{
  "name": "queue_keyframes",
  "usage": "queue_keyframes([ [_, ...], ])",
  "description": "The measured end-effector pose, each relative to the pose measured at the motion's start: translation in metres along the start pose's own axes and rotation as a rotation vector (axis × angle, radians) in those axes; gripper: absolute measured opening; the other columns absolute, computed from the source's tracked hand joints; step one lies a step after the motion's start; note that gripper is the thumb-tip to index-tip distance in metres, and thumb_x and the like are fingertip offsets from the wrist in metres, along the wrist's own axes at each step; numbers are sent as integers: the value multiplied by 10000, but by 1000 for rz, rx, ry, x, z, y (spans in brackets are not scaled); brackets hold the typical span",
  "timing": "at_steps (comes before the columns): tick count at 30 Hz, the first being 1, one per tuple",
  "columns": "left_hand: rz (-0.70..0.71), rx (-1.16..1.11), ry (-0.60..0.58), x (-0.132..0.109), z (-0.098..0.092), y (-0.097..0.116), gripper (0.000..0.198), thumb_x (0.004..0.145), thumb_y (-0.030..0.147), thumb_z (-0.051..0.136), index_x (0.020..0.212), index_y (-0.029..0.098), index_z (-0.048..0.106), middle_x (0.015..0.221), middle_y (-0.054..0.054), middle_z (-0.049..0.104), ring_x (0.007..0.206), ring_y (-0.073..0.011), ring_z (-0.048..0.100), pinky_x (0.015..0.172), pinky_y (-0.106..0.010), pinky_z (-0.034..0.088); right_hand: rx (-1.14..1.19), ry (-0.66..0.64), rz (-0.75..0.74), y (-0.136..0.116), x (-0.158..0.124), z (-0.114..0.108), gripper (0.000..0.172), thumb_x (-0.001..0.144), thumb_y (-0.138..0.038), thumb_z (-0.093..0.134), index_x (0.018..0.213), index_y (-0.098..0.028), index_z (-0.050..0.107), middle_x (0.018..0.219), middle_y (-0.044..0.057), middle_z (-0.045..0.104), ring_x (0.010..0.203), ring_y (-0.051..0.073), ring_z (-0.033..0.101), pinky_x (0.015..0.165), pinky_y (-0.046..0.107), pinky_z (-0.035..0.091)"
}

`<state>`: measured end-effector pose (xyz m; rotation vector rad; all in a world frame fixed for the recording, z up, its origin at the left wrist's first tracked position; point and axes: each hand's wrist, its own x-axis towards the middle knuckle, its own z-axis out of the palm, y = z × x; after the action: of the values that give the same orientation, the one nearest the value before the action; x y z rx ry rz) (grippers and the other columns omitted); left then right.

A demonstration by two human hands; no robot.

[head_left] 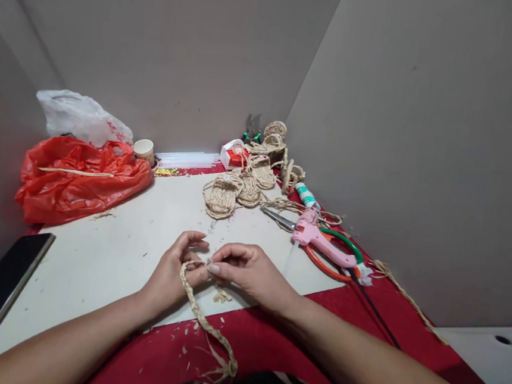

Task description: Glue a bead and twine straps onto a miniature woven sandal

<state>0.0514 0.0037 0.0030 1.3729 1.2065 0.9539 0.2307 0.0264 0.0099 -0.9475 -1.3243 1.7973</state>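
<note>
A braided straw cord [196,309] runs between my two hands, loops over the left one and hangs past the near table edge, ending in frayed strands. My left hand [177,272] has its thumb and fingers curled round the cord's upper end. My right hand [249,272] pinches that same end between thumb and index finger, close against the left fingertips. A short frayed straw tuft [222,295] sticks out below the right fingers. The exact spot being pinched is partly hidden by the fingertips.
Woven straw slippers [222,195] lie beyond my hands. To their right are a pink glue gun [319,239] and scissors [280,219]. A red plastic bag [81,183], a paper cup [144,150] and a phone [3,283] are on the left. Grey panels [422,141] enclose the table.
</note>
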Motion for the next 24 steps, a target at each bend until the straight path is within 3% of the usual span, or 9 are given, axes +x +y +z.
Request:
queue_keyframes([
  [7, 12, -17, 1, 2, -1, -4, 603, 715, 325, 763, 1216, 224, 445, 1160, -82, 557, 676, -73, 523, 649, -257, 464, 60, -27, 44, -4, -2, 0, 317, 619, -348, 833, 740, -141, 626, 583, -42, 594, 496, 72, 524, 520, 213, 430],
  [13, -134, -341, -140, 3, 1, -1, 607, 735, 328, 754, 1244, 233, 437, 1138, -86, 572, 711, -122, 618, 578, -252, 499, 107, -50, -60, -11, -5, 6, 251, 648, -287, 823, 728, -155, 625, 604, -29, 648, 552, 99, 616, 574, 230, 498],
  [20, -243, -529, -258, -2, 6, 5, 564, 744, 359, 747, 1208, 165, 491, 838, -44, 630, 566, -120, 607, 420, -195, 471, 59, 15, -187, -2, -10, 13, 234, 710, -332, 778, 746, -166, 618, 560, -19, 653, 494, 119, 633, 501, 232, 512],
  [24, -251, -549, -265, -4, 8, 6, 524, 765, 391, 724, 1178, 156, 503, 741, -25, 630, 535, -125, 612, 399, -180, 459, 79, 76, -187, -1, -11, 17, 273, 689, -366, 789, 726, -172, 601, 511, -32, 631, 442, 123, 620, 457, 232, 510],
])
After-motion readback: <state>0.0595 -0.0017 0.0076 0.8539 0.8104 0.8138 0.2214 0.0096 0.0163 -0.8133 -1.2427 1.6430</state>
